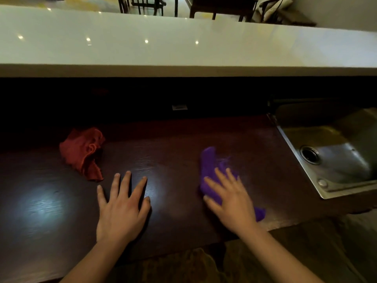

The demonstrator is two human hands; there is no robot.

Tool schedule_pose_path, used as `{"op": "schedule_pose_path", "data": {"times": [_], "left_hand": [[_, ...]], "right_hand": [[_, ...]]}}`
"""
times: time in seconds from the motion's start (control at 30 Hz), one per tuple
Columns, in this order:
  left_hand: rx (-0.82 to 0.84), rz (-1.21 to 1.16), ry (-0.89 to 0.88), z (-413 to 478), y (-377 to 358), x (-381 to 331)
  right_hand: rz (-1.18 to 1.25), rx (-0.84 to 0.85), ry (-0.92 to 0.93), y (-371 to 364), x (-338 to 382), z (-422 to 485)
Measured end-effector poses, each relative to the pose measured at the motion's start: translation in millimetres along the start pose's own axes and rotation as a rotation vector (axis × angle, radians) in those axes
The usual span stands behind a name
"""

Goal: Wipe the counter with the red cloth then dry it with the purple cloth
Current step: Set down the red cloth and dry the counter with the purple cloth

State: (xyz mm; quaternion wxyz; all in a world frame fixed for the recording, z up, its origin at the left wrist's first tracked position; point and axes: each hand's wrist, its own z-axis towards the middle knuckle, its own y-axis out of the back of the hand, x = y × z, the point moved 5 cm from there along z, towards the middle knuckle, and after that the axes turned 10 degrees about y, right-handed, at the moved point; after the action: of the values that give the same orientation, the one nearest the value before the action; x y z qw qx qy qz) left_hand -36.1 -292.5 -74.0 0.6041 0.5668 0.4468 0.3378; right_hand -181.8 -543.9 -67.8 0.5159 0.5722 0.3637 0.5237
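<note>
Right hand (230, 199) is lying flat, fingers spread, palm pressing down on the purple cloth (210, 170); you're not pinching it, just pinning it to the dark wood counter (173, 160). Left hand (122, 209) is resting open on the bare counter, fingers splayed, holding nothing, apparently bracing you.

Red cloth (83, 152) is sitting crumpled at the back left of the counter, well apart from both hands, so you're likely in the drying pass now.

Purple cloth is bunched into a long strip. Its long axis is running from near your right wrist, where a corner is poking out at the counter's front edge, up and slightly left toward the back of the counter. The far end is sticking out past your fingertips, pointing away from you.

Suggestions for the step:
- You're covering only a narrow track with the cloth folded like this. Flattening it under the whole palm would probably dry more per stroke.
- Sweeping across the strip's long axis, left-right, should give the widest swath.
- A hazy patch is showing between the cloth and the steel sink (326, 152); looks like moisture or smear, can't tell which. Work toward it.
- Keep pressure even so the loose far end isn't flapping or rolling under.
- Overlap passes; the glare spots near your left hand are making wet streaks hard to judge.
</note>
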Motion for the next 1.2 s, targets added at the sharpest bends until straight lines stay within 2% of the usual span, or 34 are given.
{"op": "schedule_pose_path", "data": {"times": [0.07, 0.1, 0.27, 0.37, 0.43, 0.53, 0.6, 0.67, 0.77, 0.83, 0.87, 0.93, 1.03, 1.1, 1.13, 1.2], "left_hand": [[-0.004, 0.000, -0.005, 0, -1, 1], [-0.007, -0.002, -0.005, 0, -2, 2], [-0.009, 0.011, 0.000, 2, -5, 1], [0.002, 0.027, 0.001, 1, -5, 1], [0.004, 0.029, 0.005, 1, -4, 2], [-0.005, 0.016, -0.002, 0, -4, 2], [-0.005, 0.017, -0.009, 0, -6, 2], [-0.007, 0.021, -0.008, 0, -7, 4], [-0.002, 0.019, -0.004, 1, -6, 2], [0.005, 0.017, 0.001, 2, -4, 1], [0.006, 0.016, 0.001, 1, -3, 0], [0.003, 0.001, 0.000, -1, 0, 0], [-0.005, -0.026, -0.007, 0, 4, -2], [-0.008, -0.038, -0.012, -1, 4, -2], [-0.008, -0.048, -0.013, 0, 4, -1], [0.000, -0.052, -0.011, 1, 3, 0]], "right_hand": [[0.013, 0.059, 0.123, -2, -5, -22], [0.005, 0.064, 0.108, 2, -22, -28], [-0.052, -0.047, -0.362, 23, -110, -10], [-0.041, -0.048, -0.458, 25, -99, 22], [-0.038, -0.035, -0.324, 18, -67, 26], [-0.032, 0.036, 0.034, 3, -16, -4], [-0.025, 0.084, 0.141, 6, -27, -10], [-0.061, 0.044, 0.033, 14, -64, 5], [-0.089, -0.030, -0.302, 24, -110, 55], [-0.071, -0.053, -0.414, 21, -106, 93], [-0.053, -0.049, -0.412, 18, -93, 107], [-0.061, -0.018, -0.256, 6, -46, 122], [-0.019, 0.008, 0.137, -16, 35, 85], [-0.025, 0.067, 0.304, -22, 46, 54], [-0.037, 0.087, 0.335, -21, 36, 52], [-0.071, 0.044, 0.242, -13, 4, 76]]}}
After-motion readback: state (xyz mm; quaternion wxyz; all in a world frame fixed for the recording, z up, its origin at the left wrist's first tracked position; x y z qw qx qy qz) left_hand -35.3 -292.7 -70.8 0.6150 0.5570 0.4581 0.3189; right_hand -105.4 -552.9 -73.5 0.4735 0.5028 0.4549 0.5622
